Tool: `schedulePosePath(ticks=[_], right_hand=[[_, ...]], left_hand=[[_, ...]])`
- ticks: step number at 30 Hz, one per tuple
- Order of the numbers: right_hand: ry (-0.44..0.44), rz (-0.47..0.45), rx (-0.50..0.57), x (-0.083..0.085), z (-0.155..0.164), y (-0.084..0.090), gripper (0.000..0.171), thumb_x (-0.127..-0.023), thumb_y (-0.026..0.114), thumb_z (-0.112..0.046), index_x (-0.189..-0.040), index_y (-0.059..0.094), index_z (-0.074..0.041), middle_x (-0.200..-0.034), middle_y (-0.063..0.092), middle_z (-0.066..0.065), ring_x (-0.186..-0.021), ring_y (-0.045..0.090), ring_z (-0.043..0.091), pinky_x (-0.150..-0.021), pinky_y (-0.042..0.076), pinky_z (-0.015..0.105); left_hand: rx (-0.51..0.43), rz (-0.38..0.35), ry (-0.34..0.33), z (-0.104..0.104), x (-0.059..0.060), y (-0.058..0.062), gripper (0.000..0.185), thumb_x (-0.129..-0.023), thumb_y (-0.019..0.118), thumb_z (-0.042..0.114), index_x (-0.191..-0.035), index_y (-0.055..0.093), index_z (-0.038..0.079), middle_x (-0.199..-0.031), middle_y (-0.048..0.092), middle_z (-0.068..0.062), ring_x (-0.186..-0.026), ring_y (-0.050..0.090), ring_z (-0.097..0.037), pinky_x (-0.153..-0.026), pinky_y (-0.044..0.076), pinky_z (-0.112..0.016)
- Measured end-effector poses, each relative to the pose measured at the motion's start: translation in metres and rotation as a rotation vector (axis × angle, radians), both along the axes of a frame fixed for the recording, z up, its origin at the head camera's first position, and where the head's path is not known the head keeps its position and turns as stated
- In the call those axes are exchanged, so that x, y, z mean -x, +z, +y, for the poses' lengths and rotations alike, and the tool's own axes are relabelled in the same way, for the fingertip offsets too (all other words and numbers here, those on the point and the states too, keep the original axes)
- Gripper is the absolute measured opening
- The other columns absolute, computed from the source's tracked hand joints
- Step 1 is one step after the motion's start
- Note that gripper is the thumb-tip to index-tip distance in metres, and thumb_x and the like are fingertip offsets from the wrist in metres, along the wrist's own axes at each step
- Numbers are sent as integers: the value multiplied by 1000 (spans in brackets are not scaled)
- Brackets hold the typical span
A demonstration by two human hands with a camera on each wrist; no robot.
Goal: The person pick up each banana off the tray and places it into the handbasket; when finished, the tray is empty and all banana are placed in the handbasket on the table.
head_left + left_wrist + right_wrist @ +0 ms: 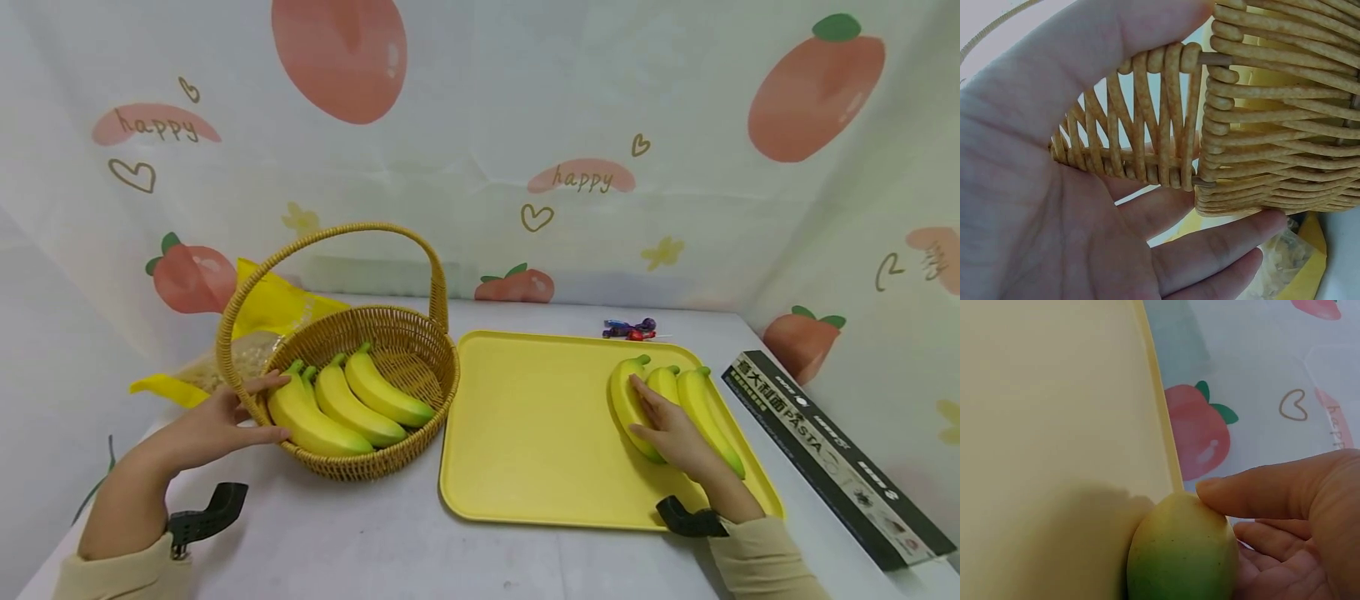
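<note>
My left hand grips the wicker basket at its left side, where the handle meets the rim. In the left wrist view the thumb lies along one side of the handle base, with fingers spread on the other. Several yellow bananas with green tips lie side by side inside. My right hand holds the leftmost banana of three on the yellow tray. In the right wrist view its thumb presses that banana's green-tipped end, fingers behind. Two more bananas lie just right of it, partly covered.
A black pasta box lies right of the tray. Small wrapped lollipops lie behind the tray's far edge. Behind the basket sits a yellow bag with a clear window. A fruit-print cloth hangs at the back.
</note>
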State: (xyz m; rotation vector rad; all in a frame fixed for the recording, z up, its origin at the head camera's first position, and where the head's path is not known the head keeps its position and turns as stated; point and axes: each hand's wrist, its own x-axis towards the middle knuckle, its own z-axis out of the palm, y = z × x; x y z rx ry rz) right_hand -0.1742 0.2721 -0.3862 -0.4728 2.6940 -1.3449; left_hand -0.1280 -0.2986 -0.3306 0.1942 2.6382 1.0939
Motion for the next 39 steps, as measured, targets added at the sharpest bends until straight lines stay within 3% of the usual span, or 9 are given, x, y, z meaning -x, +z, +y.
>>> schedulePosePath(ticks=[7,15,24,31,39], right_hand=[[0,10,6,2,-2,-2,72,-87,57,4,-144,14,9,-151,10,29,-137,13,44,-99,26,6],[37,37,45,0,-1,-4,72,-86,59,2,-143,16,12,-150,12,31,-136,14,43,-94,26,-1],[36,-24,10,0,0,-5,78,-87,61,-6,-146,11,7,-152,7,28,-138,8,46,-98,20,1],[51,-75,-12,0,1,-11,83,-87,64,-16,-146,10,6,-153,4,29,-139,4,47,-90,15,-6],[26,-129,-99,-1,1,-9,86,-87,64,-25,-149,9,-1,-154,7,25,-140,6,45,-108,20,21]], left_hand=[[-2,-3,2,-1,1,-1,78,-84,67,35,-147,26,13,-153,8,-27,-125,28,-60,-88,41,-64],[-7,-1,-5,0,2,1,78,-84,67,34,-147,26,13,-153,10,-27,-126,28,-60,-88,42,-63],[-2,-8,1,0,1,0,78,-84,67,34,-147,26,13,-153,9,-27,-125,29,-60,-87,43,-62],[3,12,-3,1,0,1,77,-84,67,34,-146,28,11,-152,12,-28,-124,32,-59,-88,44,-61],[17,13,-12,1,0,1,77,-85,67,32,-147,27,11,-150,11,-31,-122,32,-61,-86,45,-61]])
